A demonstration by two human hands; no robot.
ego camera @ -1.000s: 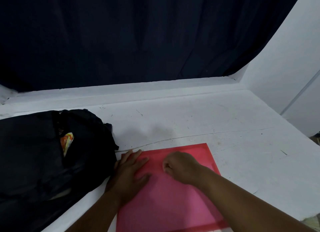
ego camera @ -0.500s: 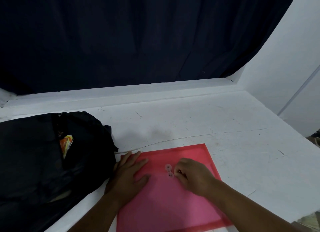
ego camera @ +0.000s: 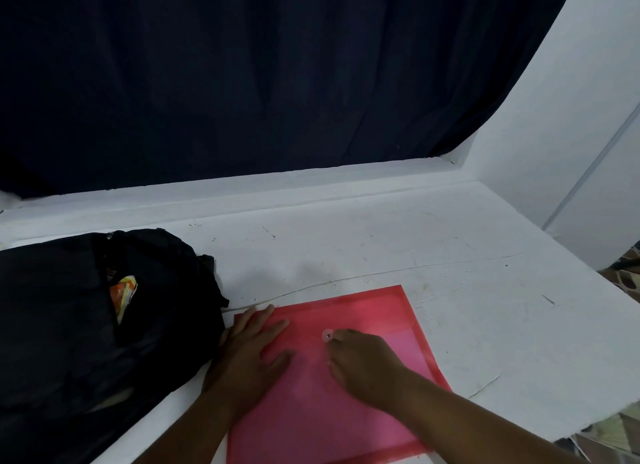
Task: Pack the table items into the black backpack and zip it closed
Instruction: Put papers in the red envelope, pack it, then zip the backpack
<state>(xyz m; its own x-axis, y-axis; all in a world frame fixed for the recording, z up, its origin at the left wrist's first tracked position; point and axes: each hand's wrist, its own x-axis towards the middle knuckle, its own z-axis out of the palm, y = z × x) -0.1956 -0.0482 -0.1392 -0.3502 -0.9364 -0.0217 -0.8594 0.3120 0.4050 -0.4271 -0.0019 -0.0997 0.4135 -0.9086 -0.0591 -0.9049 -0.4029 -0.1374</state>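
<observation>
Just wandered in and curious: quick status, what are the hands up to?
Left hand flat on red folder, pinning it. Right hand fingers curled at folder's snap button. Black backpack open, beside the folder. Nothing in the way.

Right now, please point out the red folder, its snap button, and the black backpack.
red folder [ego camera: 374, 311]: head view, on its far bare part.
snap button [ego camera: 327, 335]: head view, on the round clear stud.
black backpack [ego camera: 52, 325]: head view, on its dark front fabric.
</observation>
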